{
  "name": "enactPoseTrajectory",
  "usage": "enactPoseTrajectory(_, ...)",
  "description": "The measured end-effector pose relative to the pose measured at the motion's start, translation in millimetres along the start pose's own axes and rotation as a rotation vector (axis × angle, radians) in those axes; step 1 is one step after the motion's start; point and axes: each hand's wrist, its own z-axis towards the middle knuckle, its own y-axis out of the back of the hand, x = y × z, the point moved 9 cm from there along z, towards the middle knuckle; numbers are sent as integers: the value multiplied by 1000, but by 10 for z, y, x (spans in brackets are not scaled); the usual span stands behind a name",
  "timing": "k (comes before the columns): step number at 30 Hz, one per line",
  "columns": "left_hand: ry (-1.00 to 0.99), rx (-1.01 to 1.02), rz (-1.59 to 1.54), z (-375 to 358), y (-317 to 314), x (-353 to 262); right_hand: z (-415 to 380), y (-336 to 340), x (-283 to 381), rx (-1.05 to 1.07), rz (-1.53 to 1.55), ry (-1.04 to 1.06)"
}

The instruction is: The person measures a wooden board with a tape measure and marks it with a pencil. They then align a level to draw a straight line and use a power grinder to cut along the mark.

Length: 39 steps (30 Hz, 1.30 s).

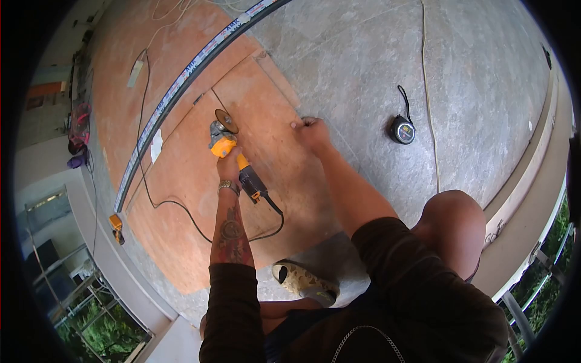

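My left hand (227, 166) is wrapped round the body of an angle grinder (223, 145), yellow and dark grey, held over a reddish plywood board (275, 175). The grinder's round disc (226, 121) is tilted up and overlaps the board, close to a thin dark line (218, 100) running across it. From the tool's rear, a black cord (282, 221) loops over the board to the left. My right hand (313, 134) is closed at the board's right edge, thumb toward the wood, the other fingers curled and partly hidden.
A long, curved-looking strip with printed film (181, 91) lies across the plywood at left. A tape measure (402, 129) with a wrist strap rests on the grey floor (363, 66) at right, beside a pale cable (428, 91). My patterned shoe (302, 279) stands near the board's lower edge.
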Motion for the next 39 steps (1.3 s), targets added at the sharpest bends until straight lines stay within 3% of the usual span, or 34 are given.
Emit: enactPoseTrajectory(39,-20,-34,-8,-96,92,279,-2,21,17,14,-51,-4)
